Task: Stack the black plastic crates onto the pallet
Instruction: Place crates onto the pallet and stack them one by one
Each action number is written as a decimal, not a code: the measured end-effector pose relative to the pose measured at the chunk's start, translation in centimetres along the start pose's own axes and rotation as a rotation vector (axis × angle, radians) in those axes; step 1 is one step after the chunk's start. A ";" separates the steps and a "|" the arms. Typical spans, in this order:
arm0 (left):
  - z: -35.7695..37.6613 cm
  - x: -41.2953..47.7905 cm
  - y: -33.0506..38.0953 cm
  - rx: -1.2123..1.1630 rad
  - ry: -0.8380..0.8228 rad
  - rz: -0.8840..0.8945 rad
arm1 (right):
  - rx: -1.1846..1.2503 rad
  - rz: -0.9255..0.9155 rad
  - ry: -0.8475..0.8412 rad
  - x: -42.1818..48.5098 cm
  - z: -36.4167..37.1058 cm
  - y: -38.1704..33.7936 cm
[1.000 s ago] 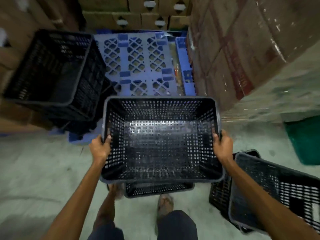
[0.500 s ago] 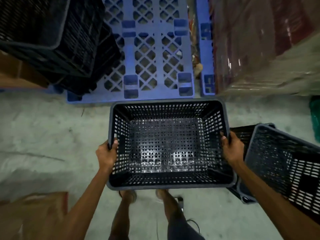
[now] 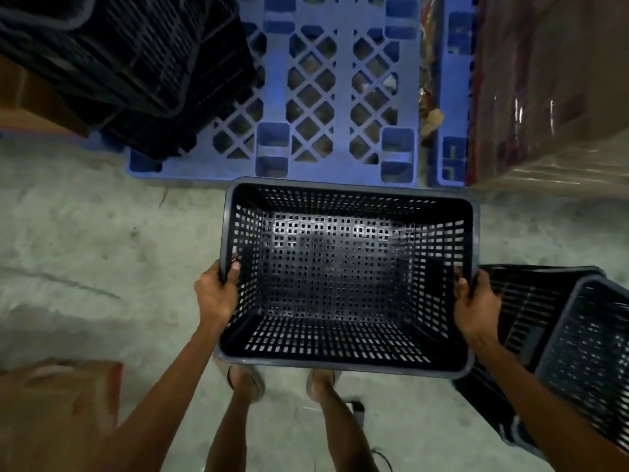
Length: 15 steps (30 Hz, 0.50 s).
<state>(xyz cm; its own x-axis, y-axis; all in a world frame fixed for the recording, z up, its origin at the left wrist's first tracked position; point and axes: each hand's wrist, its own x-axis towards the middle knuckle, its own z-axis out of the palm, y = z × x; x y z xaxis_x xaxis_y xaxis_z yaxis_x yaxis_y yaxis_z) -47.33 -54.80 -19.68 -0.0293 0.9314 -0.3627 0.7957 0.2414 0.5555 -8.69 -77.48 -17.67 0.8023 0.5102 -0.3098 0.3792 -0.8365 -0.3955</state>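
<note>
I hold an empty black perforated crate in front of me above the concrete floor, open side up. My left hand grips its left rim and my right hand grips its right rim. Just beyond the crate's far edge lies the blue plastic pallet. A stack of black crates stands on the pallet's left part; its right part is bare lattice.
Two more black crates lie tilted on the floor at my right. Shrink-wrapped brown cartons on a second blue pallet rise at the right. A cardboard box sits at the lower left, more cartons at the far left. My feet stand below the crate.
The view has closed in on the pallet's near edge and tilted further down. The crate stays in both hands, now level just short of the pallet.
</note>
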 end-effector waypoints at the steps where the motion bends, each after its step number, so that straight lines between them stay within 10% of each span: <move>1: -0.1 -0.3 -0.3 -0.008 0.001 -0.002 | 0.004 -0.012 -0.020 -0.4 -0.1 0.4; 15: -0.1 -0.5 -0.2 0.034 -0.024 0.052 | 0.027 -0.014 -0.051 0.1 -0.8 0.6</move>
<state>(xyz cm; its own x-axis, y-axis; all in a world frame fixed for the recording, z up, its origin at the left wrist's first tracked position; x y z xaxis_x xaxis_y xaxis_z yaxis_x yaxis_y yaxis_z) -47.54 -55.27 -19.54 0.0272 0.9355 -0.3523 0.8160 0.1828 0.5484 -8.06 -78.11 -17.25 0.7722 0.5320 -0.3474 0.3772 -0.8239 -0.4230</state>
